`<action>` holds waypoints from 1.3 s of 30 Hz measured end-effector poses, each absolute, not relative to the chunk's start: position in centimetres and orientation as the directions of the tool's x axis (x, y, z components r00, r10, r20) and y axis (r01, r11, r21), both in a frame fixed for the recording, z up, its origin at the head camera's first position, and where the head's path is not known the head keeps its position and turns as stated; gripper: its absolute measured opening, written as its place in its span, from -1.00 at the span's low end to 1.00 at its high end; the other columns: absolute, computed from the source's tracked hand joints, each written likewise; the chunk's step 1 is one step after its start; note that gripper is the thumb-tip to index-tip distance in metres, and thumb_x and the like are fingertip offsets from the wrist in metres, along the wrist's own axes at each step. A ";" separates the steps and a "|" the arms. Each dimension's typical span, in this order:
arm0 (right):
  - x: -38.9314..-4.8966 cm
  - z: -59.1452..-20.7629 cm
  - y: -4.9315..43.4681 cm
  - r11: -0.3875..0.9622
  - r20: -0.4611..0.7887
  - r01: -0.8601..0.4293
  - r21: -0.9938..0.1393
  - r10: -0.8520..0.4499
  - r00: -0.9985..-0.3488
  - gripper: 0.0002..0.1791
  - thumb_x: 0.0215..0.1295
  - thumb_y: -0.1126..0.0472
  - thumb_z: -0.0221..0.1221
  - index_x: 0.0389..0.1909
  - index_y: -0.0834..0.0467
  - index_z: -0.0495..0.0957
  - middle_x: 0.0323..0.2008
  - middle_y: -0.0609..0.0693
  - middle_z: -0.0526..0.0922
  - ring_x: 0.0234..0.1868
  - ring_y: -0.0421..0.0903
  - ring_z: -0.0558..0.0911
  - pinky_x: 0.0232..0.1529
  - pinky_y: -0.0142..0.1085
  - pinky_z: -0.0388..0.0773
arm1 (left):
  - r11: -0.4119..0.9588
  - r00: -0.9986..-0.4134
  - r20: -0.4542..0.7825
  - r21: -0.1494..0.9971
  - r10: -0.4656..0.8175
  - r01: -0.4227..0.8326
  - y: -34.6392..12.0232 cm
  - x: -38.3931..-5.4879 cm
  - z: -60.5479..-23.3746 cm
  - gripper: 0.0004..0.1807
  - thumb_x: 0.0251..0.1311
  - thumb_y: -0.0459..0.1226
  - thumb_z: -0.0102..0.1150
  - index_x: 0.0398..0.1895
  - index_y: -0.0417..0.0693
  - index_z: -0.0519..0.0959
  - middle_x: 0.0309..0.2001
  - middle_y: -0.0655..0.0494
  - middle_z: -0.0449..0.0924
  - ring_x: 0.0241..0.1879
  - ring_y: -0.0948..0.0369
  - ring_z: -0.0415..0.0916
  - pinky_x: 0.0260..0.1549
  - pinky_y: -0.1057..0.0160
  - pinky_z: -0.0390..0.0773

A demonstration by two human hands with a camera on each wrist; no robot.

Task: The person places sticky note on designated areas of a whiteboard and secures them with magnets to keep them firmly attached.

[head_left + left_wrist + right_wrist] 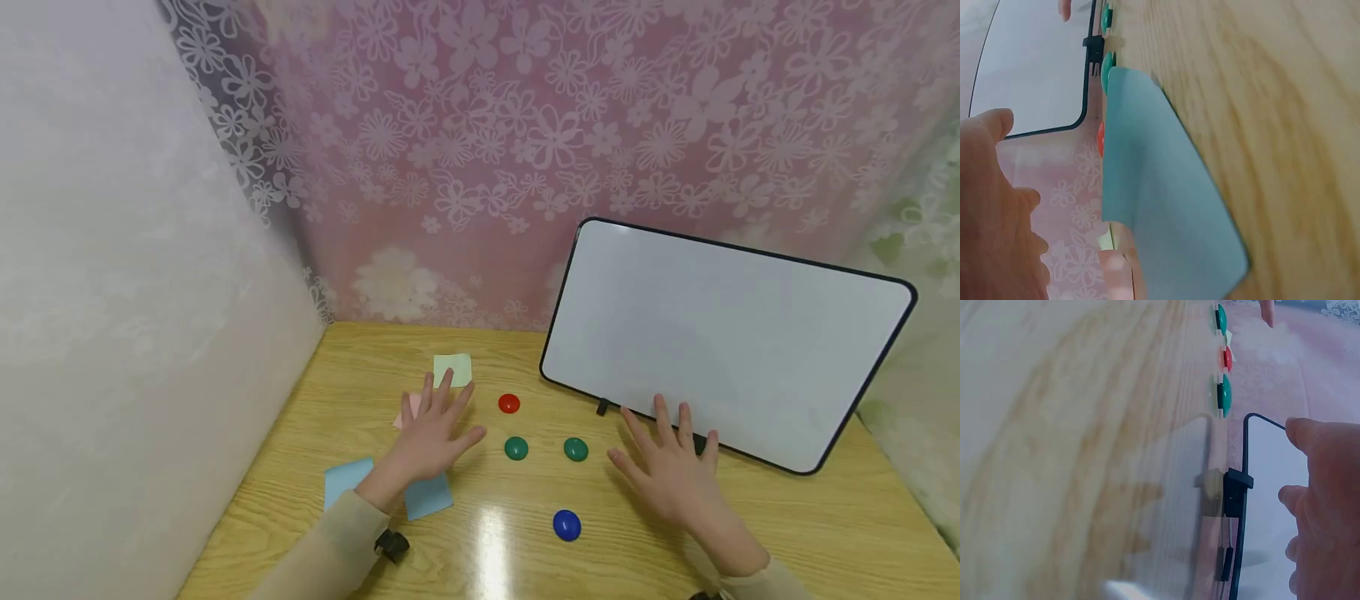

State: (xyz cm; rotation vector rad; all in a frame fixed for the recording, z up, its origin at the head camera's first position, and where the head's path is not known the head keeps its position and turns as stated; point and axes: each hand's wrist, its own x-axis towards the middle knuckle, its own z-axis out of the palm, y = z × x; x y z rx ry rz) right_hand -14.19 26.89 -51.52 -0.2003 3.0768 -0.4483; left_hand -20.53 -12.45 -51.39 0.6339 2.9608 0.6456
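My left hand (429, 443) is held over the left part of the table, fingers spread, holding nothing. Beneath and around it lie blue sticky notes (430, 498), a pink note (407, 412) mostly covered by the fingers, and a pale yellow-green note (453, 367) just past the fingertips. A curled blue note (1166, 200) fills the middle of the left wrist view. With fingers likewise apart and nothing held, my right hand (675, 479) overlaps the lower edge of a black-framed whiteboard (720, 333). That board leans back on small black feet (1235, 490).
Between the hands lie round magnets: a red one (509, 403), a green one (516, 448), another green one (576, 449), and a blue one (567, 525) nearer the front. A pink floral curtain (465, 167) hangs behind the wooden table (285, 442). Pale fabric (112, 292) borders the left side.
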 end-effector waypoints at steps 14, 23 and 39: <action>-14.7 -50.4 26.8 0.929 0.093 -0.158 -0.335 -0.134 -0.987 -0.16 0.63 -0.36 0.00 0.66 0.11 0.26 0.63 0.50 -0.04 0.60 0.60 -0.16 0.37 0.59 0.02 | 0.732 -0.922 0.111 0.576 0.371 0.364 -10.5 -21.2 -50.7 -0.18 0.59 0.33 -0.15 0.69 0.06 0.27 0.70 -0.10 0.02 0.69 -0.16 -0.20 0.54 -0.37 -0.02; -15.4 -49.6 27.9 0.875 0.188 -0.196 -0.443 -0.123 -0.974 -0.28 0.67 -0.18 0.09 0.58 0.22 0.36 0.57 0.50 0.15 0.56 0.62 0.03 0.31 0.59 0.13 | 0.552 -0.932 0.147 0.771 0.332 0.318 -8.4 -21.7 -50.0 -0.32 0.65 0.17 -0.05 0.60 -0.03 0.40 0.64 -0.09 0.20 0.63 -0.13 0.08 0.51 -0.29 0.17; -15.3 -49.6 30.1 0.726 0.291 -0.216 -0.652 -0.023 -0.956 -0.48 0.67 0.03 0.15 0.51 0.14 0.49 0.41 0.39 0.49 0.16 0.52 0.63 -0.04 0.32 0.64 | 0.181 -0.965 0.130 0.968 0.230 0.174 -4.1 -22.9 -49.7 -0.53 0.68 0.01 -0.05 0.37 -0.02 0.63 0.33 0.00 0.63 0.33 -0.02 0.52 0.34 -0.17 0.45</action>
